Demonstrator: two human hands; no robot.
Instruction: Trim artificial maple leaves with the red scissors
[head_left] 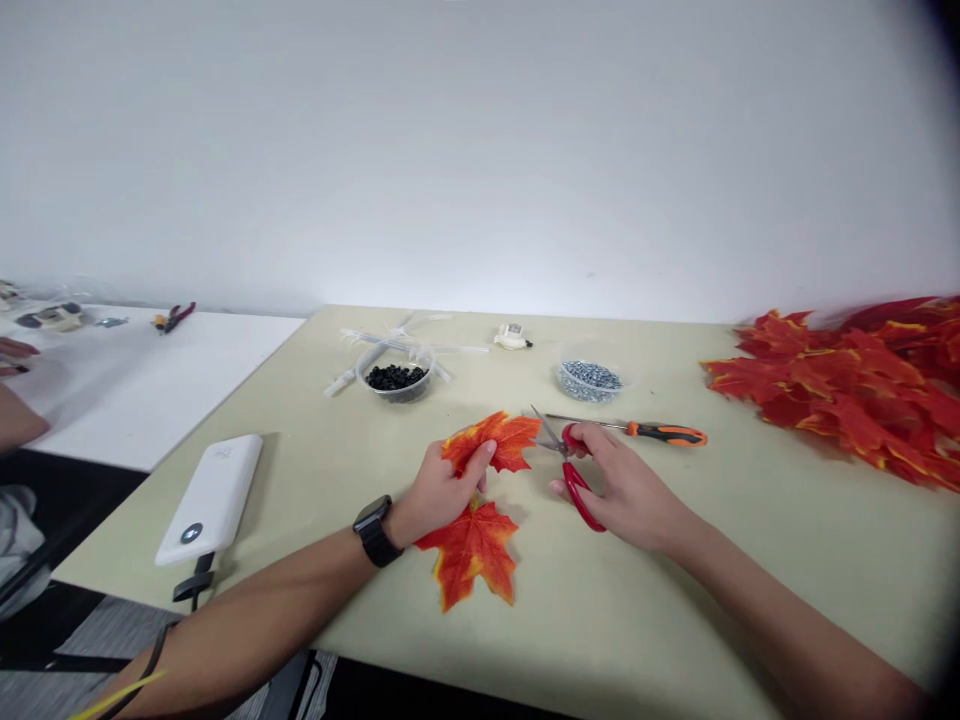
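Observation:
A red-orange maple leaf (510, 440) is pinched between the thumb and fingers of my left hand (448, 488), above the table. Below it a second maple leaf (476, 553) hangs or lies near the front edge; whether my left hand also holds it I cannot tell. My right hand (626, 485) has its fingers in the red handles of a pair of scissors (577, 490). The blades are spread, with their tips just right of the upper leaf. Behind the scissors lies an orange and black screwdriver (666, 433).
Behind my hands stand a bowl of black pieces (397, 380) and a bowl of grey screws (590, 380). A white power bank (211, 495) lies left, a leaf pile (855, 385) right. Plastic strips (386, 345) and a small white part (512, 337) lie farther back. Another person's hand (16, 348) shows far left.

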